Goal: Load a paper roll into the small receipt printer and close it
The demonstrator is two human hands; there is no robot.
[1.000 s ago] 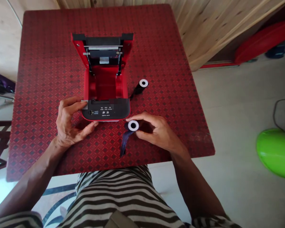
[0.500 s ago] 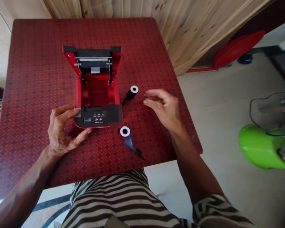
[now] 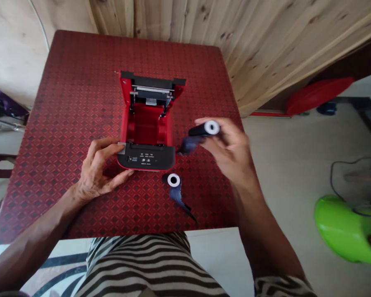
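A red and black label printer [image 3: 146, 157] stands on the table with its lid [image 3: 152, 88] tipped up. Its red inner bay [image 3: 146, 128] shows no roll inside. My left hand [image 3: 100, 167] grips the front left corner, fingers on top and thumb along the front edge. To the right of the printer, my right hand [image 3: 230, 148] pinches a dark ribbon roll [image 3: 200, 130] with a white core, and a loose strip hangs from it towards the printer. Near the printer's front right corner lies a second ribbon roll [image 3: 173, 180], its blue-black tail trailing towards me.
The table [image 3: 80, 90] has a red patterned cover, and its near edge is close to my striped clothing. A wooden plank wall [image 3: 185, 24] borders the far side. On the floor to the right are a bright green stool-like object [image 3: 340, 231] and a dark cable [image 3: 332, 173].
My right hand has closed on the ribbon roll beside the printer and moved it right, off its former spot. My left hand keeps its grip on the printer. The camera view has shifted.
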